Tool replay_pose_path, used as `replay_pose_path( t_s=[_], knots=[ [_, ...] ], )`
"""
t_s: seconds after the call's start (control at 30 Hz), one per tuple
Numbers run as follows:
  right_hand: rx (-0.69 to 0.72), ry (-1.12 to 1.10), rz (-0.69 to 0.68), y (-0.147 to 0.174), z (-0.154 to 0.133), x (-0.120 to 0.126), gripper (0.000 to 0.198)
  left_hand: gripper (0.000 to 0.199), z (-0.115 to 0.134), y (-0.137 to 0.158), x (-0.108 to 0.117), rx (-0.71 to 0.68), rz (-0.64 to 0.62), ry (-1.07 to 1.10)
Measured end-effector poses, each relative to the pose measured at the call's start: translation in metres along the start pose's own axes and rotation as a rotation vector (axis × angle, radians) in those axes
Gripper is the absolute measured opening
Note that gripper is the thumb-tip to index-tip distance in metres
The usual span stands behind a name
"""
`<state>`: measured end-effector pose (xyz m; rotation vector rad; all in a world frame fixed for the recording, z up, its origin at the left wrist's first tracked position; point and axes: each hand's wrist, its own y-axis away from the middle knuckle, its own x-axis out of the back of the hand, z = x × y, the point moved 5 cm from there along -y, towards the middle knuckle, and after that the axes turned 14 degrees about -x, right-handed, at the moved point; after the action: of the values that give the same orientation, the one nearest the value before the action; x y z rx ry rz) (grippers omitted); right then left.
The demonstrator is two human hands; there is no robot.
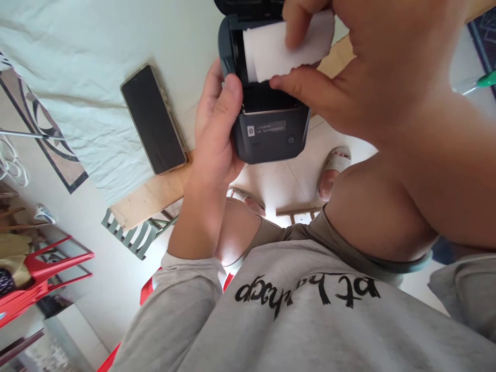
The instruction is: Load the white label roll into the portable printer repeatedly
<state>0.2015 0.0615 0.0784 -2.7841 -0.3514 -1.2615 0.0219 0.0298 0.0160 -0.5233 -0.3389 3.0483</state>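
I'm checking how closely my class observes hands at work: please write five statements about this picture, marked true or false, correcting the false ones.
1. The left hand holds the dark, boxy plastic printer. True.
2. The printer's dark plastic lid is closed. False: the lid is open.
3. The right hand grips the white paper roll. True.
4. The black rectangular phone stands upright. False: it lies flat.
5. The grey cloth shirt bears black lettering. True.

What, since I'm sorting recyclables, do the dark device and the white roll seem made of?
Dark device: probably hard plastic, satin finish, judging by its smooth rounded corners and soft sheen. White roll: likely matte paper, given its ragged edge.
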Motion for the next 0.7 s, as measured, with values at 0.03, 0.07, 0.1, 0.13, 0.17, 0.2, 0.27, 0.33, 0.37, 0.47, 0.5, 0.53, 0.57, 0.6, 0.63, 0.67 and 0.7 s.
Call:
replay_pose_path(
  t_s=[0.03,0.07,0.1,0.13,0.17,0.2,0.27,0.33,0.37,0.47,0.5,0.53,0.57,0.6,0.63,0.67,0.7],
  knots=[
    [-0.002,0.092,0.046,0.000,0.002,0.000,0.078,0.039,-0.001,-0.001,0.001,-0.002,-0.002,0.015],
    [-0.012,0.169,0.087,0.000,0.004,0.000,0.087,0.038,-0.003,-0.001,0.002,0.002,-0.007,0.021],
    [-0.028,0.218,0.118,0.000,0.006,0.000,0.091,0.038,-0.003,-0.001,0.003,0.004,-0.007,0.014],
    [-0.045,0.237,0.128,-0.001,0.006,0.000,0.090,0.039,-0.004,-0.002,0.003,0.007,-0.007,0.000],
    [-0.062,0.245,0.123,-0.002,0.006,-0.001,0.086,0.041,-0.004,-0.002,0.004,0.007,-0.007,-0.016],
    [-0.076,0.250,0.110,-0.004,0.005,-0.002,0.081,0.044,-0.004,-0.002,0.004,0.003,-0.007,-0.028],
    [-0.087,0.253,0.095,-0.007,0.003,-0.003,0.076,0.046,-0.002,-0.001,0.002,-0.008,0.007,-0.027],
    [-0.069,0.234,0.084,-0.008,0.002,-0.002,0.072,0.042,0.000,0.001,-0.001,0.018,0.015,-0.019],
    [-0.043,0.219,0.089,-0.007,0.002,-0.002,0.069,0.038,0.001,0.002,-0.003,0.033,0.026,-0.026],
    [0.076,0.194,0.118,-0.002,0.002,-0.002,0.064,0.031,0.004,0.004,-0.004,0.064,0.074,-0.082],
    [0.129,0.200,0.144,0.001,0.000,-0.002,0.064,0.031,0.005,0.005,-0.004,0.060,0.079,-0.091],
    [0.184,0.213,0.171,0.004,-0.001,-0.003,0.063,0.032,0.005,0.005,-0.004,0.058,0.075,-0.090],
    [0.243,0.224,0.181,0.008,-0.004,-0.004,0.064,0.033,0.005,0.005,-0.004,0.059,0.064,-0.078],
    [0.289,0.234,0.175,0.010,-0.006,-0.006,0.066,0.036,0.005,0.004,-0.003,0.054,0.051,-0.061],
    [0.314,0.244,0.151,0.012,-0.008,-0.008,0.069,0.039,0.004,0.004,-0.002,0.047,0.044,-0.045],
    [0.318,0.244,0.104,0.013,-0.009,-0.011,0.073,0.043,0.004,0.004,0.000,0.029,0.045,-0.034],
    [0.307,0.230,0.044,0.013,-0.010,-0.014,0.077,0.050,0.003,0.003,0.003,0.016,0.041,-0.030]
  ],
)
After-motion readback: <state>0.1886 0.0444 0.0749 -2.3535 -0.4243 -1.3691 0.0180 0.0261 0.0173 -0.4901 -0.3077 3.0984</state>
